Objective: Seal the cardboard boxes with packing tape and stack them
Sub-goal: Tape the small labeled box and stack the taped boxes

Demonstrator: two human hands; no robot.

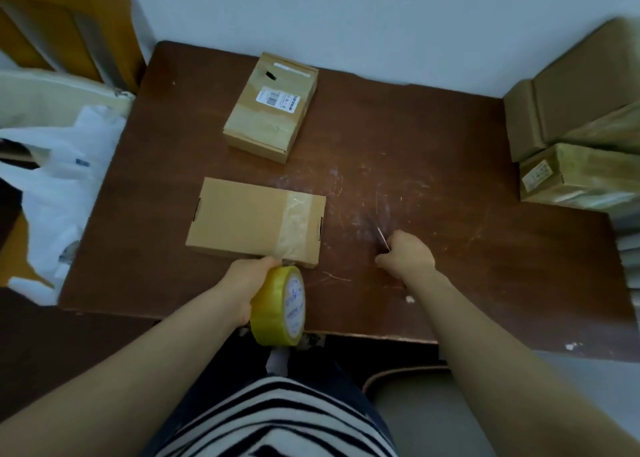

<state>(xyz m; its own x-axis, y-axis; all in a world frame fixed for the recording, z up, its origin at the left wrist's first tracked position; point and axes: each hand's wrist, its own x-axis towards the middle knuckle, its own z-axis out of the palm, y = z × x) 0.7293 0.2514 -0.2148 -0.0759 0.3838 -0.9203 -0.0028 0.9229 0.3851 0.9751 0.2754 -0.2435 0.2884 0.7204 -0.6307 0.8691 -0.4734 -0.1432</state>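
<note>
surface: dark brown table (450, 193), scuffed with pale scratches to the right of the flat box (239, 217); a pale wall stands behind it.
far left: yellow wooden frame (69, 24), beyond and left of the flat box, off the table.
left side: white plastic bags (69, 179) heaped left of the flat box, against the table's side.
flat box: plain cardboard, closed, lying flat on the table with its long side facing the person.
left hand (246, 280): just nearer than the flat box, fingers wrapped round the tape roll (278, 306), thumb reaching up to the box's near edge.
tape roll: yellow, standing on edge, just nearer than the flat box and hanging over the table's near edge; its printed core faces right.
tape strip (301, 228): clear band across the right end of the flat box's top, from far edge to near edge.
labelled box (273, 107): beyond the flat box and apart from it, taller, turned at an angle, with a white barcode label and bands of tape on top.
right hand (408, 254): right of the flat box, well clear of it, fingers curled tight round a thin sliver (382, 239).
thin sliver: pokes out of the fist toward the flat box; too small to name.
stacked boxes (571, 117): far right of the flat box, at the table's right edge, piled and blurred.
striped top (277, 418): nearest the camera, below the flat box.
</note>
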